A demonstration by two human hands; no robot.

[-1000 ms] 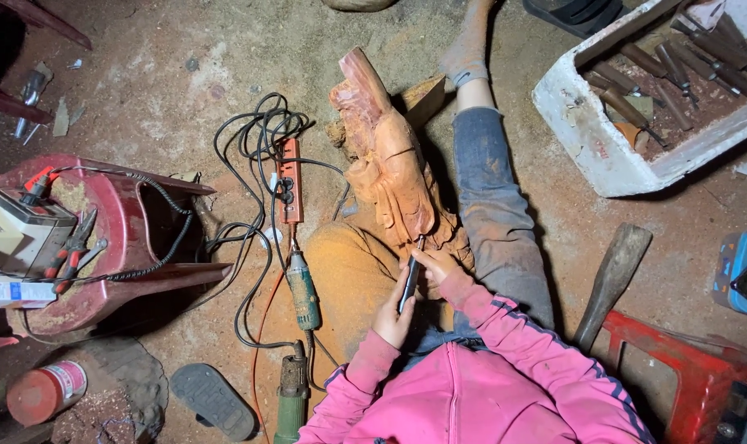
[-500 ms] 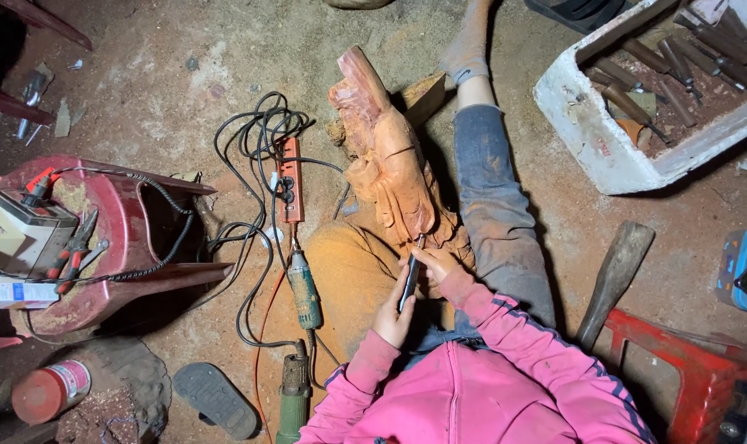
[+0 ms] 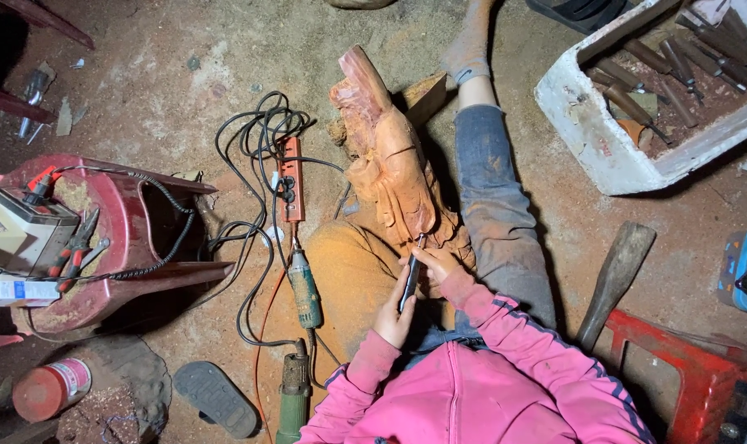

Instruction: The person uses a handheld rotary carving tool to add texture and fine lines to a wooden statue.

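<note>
- The ground is bare reddish dirt (image 3: 184, 57), dusty and littered with tools; the camera looks straight down on a seated person in a pink jacket (image 3: 472, 386).
- A pale orange wood carving (image 3: 394, 160) lies between the person's legs, its long axis running away from the body, its near end resting against the lap.
- The left hand (image 3: 395, 312) is closed around the dark body of a slim rotary handpiece (image 3: 409, 278), wrapped fairly tight.
- The right hand (image 3: 435, 261) pinches the same tool nearer its tip, fingers narrow and curled, steadying it.
- The tool's tip touches the near end of the carving.
- Left of the carving lies an orange power strip (image 3: 290, 178) with black cables (image 3: 258, 131) looped around it.
- Below the strip rests a green power tool (image 3: 304, 288), and another greenish tool (image 3: 293, 395) lies nearer the person's left sleeve.
- A red plastic stool (image 3: 135, 222) on its side sits at the far left, with pliers (image 3: 76, 247) and a small box-shaped unit on it.
- A white foam box (image 3: 612, 148) at the upper right holds many wooden-handled chisels (image 3: 677, 74).
- A wooden mallet (image 3: 616, 275) lies on the dirt by the right leg, just beside a red frame (image 3: 686, 370).
- A dark sandal (image 3: 215, 399) and a red can (image 3: 48, 388) lie at the lower left.
</note>
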